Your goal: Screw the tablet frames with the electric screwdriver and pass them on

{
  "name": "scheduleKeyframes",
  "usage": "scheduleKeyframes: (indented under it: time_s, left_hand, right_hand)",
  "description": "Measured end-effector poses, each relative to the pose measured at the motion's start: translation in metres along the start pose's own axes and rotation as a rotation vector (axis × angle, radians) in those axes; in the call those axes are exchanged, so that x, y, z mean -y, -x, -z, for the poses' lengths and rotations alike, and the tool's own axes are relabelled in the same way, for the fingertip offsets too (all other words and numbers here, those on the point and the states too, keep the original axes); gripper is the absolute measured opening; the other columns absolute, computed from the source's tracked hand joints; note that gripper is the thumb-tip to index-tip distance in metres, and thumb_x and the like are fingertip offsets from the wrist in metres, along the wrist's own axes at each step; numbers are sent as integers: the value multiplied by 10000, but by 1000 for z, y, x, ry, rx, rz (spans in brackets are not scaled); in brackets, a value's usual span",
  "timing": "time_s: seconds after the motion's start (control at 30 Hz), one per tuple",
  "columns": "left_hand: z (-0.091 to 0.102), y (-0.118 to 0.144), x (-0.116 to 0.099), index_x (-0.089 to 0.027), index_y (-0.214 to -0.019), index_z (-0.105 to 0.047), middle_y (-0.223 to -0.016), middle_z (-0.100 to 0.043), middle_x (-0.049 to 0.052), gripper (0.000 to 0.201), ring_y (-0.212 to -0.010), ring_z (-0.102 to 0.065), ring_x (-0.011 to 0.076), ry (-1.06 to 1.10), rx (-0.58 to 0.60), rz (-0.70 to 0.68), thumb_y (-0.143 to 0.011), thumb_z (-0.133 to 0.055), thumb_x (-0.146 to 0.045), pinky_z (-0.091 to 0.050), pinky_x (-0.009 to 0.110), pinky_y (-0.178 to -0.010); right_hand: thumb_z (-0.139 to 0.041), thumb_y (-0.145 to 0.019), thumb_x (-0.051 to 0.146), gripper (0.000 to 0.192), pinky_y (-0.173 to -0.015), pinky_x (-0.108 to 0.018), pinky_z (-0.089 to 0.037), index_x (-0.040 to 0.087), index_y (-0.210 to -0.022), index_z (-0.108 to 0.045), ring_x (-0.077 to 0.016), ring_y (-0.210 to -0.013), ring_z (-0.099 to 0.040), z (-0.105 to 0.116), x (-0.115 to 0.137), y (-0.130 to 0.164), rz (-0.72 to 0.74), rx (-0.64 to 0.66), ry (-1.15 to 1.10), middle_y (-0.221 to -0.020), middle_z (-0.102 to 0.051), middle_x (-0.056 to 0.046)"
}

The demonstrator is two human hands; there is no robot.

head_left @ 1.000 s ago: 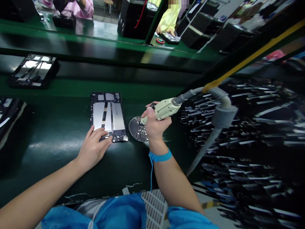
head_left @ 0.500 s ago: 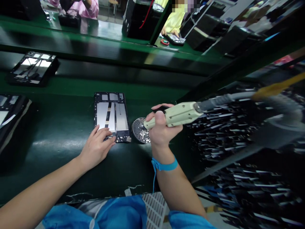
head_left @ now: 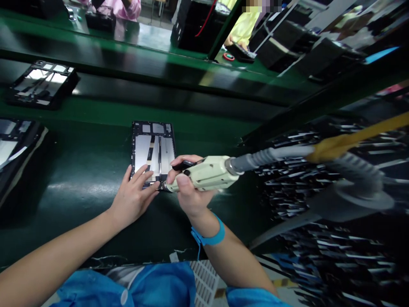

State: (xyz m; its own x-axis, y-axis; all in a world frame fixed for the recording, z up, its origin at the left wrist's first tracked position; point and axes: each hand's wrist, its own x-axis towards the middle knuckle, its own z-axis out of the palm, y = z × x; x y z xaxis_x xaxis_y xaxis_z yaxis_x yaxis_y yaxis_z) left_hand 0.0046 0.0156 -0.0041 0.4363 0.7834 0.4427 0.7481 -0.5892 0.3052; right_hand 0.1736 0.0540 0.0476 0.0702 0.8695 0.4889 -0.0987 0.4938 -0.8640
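An opened tablet chassis (head_left: 154,147) lies on the dark green belt in front of me, its silver inner plates showing. My left hand (head_left: 134,197) rests flat on its near left corner, fingers spread. My right hand (head_left: 188,192) grips a cream electric screwdriver (head_left: 207,173), whose tip points left at the chassis's near right corner. A grey hose (head_left: 268,155) runs from the tool to the right. A blue wrist strap (head_left: 209,236) circles my right wrist. The round perforated screw dish is hidden behind my right hand.
Two more opened chassis lie at the left, one (head_left: 41,83) further back and one (head_left: 15,143) at the frame edge. Across the line, other people in pink (head_left: 126,6) and yellow (head_left: 244,25) work at a green bench. A dark blurred rack (head_left: 335,204) fills the right.
My right hand has carried the screwdriver left from over the perforated dish to the chassis's near right corner. My left hand stays on the chassis.
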Motion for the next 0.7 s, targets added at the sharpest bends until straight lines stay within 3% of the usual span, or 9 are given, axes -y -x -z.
scheduleKeyframes:
  time_s: [0.23,0.7]
  left_hand:
    - [1,1,-2,-258,-1234,-707,-1372,-631,130,268,-1389,-518,372,23,55,57,-1010,-571,-203,-370,735,-1118]
    - [-1,6,6,-258,-1221,-724,-1377,-624,157,278,-1380,-532,384,88,21,33,-1018,-545,-195,-381,749,-1092]
  right_hand:
    - [-704,-883,411,273,-633,-388,-633,275,-1109,-632,-198,-743,-694,-2,-5,5,-33,46,30,-976,-652,-41]
    - [-778,-835,319,297,-699,-340,-614,244,-1078,-625,-156,-729,-664,-9,-5,12,-66,80,17,-911,-663,-23]
